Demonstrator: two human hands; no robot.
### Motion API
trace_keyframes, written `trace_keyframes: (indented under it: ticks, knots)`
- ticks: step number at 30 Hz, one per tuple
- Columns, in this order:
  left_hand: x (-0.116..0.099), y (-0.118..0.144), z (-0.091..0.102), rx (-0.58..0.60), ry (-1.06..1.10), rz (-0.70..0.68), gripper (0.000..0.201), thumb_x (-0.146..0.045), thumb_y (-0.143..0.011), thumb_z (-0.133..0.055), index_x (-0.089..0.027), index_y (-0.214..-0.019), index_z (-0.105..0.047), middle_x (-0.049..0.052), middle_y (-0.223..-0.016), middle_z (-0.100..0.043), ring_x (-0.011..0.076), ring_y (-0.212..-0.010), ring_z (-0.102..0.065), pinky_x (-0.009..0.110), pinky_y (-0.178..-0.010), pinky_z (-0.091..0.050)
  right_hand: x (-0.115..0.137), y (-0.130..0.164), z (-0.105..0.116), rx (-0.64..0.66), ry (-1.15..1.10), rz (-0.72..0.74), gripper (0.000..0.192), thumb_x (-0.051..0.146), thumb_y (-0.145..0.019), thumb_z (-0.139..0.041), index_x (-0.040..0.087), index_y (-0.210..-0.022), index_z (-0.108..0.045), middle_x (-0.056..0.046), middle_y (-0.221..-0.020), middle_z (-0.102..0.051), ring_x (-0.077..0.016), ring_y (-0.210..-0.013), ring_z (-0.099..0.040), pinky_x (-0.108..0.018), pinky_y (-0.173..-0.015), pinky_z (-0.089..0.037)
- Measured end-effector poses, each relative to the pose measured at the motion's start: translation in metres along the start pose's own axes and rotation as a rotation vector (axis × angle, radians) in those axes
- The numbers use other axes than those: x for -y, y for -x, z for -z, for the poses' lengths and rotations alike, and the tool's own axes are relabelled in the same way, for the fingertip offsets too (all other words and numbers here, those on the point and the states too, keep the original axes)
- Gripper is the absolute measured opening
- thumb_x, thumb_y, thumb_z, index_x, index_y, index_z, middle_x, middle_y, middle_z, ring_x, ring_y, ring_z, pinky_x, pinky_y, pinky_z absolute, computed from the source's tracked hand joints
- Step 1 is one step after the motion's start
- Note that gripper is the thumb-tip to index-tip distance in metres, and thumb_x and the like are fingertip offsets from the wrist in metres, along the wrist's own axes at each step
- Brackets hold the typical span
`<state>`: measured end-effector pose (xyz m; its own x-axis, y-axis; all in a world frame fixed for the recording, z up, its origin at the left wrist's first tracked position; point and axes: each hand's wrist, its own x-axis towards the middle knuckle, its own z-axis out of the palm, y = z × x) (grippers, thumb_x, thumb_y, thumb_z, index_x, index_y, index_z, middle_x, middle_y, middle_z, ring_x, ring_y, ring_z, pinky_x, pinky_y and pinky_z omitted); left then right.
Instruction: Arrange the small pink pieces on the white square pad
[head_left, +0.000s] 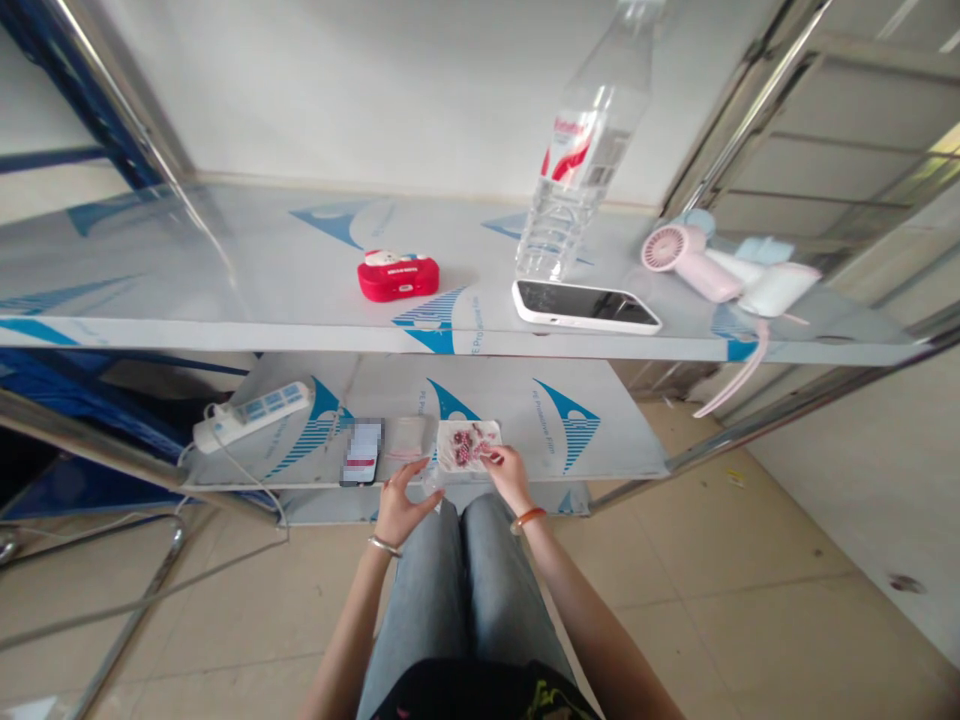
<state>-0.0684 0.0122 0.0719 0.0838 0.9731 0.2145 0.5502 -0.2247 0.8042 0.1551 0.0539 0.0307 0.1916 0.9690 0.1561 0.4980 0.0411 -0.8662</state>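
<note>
On the lower shelf, a small white tray (448, 458) holds a cluster of dark red and pink bead-like pieces (465, 446). Fingers pinched together, my right hand (511, 482) reaches over the tray's right side; whatever is between the fingertips is too small to make out. Just left of the tray, my left hand (403, 508) curls its thumb and fingers round a small clear plastic piece (433, 478) at the shelf's front edge. Behind that hand lies a flat clear case (409, 436), with a lit phone (363, 450) beside it.
A white power strip (262, 412) with a cable sits at the lower shelf's left end. The upper shelf (247, 270) overhangs the back, bearing a red case (399, 278), a tall plastic bottle (577, 160), a white-edged phone (585, 306) and a pink handheld fan (690, 262).
</note>
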Motion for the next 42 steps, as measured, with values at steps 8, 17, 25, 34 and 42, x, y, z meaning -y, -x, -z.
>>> trace_keyframes:
  ticks: [8,17,25,34,42]
  knots:
    - [0.011,0.005,-0.008,-0.018,0.063,-0.043,0.054,-0.035,-0.071,-0.068,-0.018,-0.121,-0.056,0.012,-0.119,-0.063,0.0254,-0.109,-0.059,0.041,-0.096,-0.045,-0.039,-0.01,-0.039,0.021,0.27,-0.149,0.01,0.016,-0.073,-0.064,0.012,-0.08,-0.071,-0.006,-0.079,-0.057,-0.0153,-0.068,-0.049,-0.029,-0.068,-0.037]
    - [0.003,0.002,-0.008,0.029,0.004,-0.086,0.051,-0.032,-0.075,-0.065,-0.021,-0.125,-0.055,0.01,-0.125,-0.059,0.0247,-0.117,-0.054,0.042,-0.1,-0.042,-0.047,-0.013,-0.047,-0.036,0.2,-0.142,0.01,0.015,-0.074,-0.058,0.015,-0.069,-0.068,-0.006,-0.073,-0.059,-0.0182,-0.074,-0.052,-0.031,-0.073,-0.038]
    - [0.006,-0.017,-0.018,0.045,-0.044,-0.072,0.049,-0.032,-0.073,-0.067,-0.02,-0.119,-0.059,0.011,-0.12,-0.062,0.0259,-0.114,-0.056,0.043,-0.099,-0.043,-0.004,-0.034,-0.019,-0.09,-0.16,-0.023,0.023,0.036,-0.076,-0.058,0.014,-0.08,-0.065,-0.009,-0.085,-0.066,-0.0173,-0.078,-0.059,-0.029,-0.075,-0.047]
    - [-0.014,-0.043,-0.037,0.102,0.043,-0.084,0.044,-0.032,-0.073,-0.069,-0.016,-0.113,-0.061,0.011,-0.112,-0.066,0.0234,-0.105,-0.062,0.038,-0.095,-0.047,0.072,-0.026,0.026,0.011,-0.03,0.319,0.012,0.03,-0.08,-0.063,0.02,-0.078,-0.068,-0.005,-0.087,-0.063,-0.0183,-0.091,-0.057,-0.031,-0.088,-0.043]
    - [-0.018,-0.063,-0.039,0.066,0.049,-0.086,0.044,-0.03,-0.073,-0.07,-0.015,-0.112,-0.061,0.012,-0.109,-0.067,0.0226,-0.101,-0.063,0.037,-0.092,-0.048,0.033,-0.04,0.023,-0.104,0.008,0.292,0.013,0.025,-0.081,-0.061,0.016,-0.086,-0.07,-0.006,-0.086,-0.066,-0.0178,-0.084,-0.059,-0.029,-0.081,-0.046]
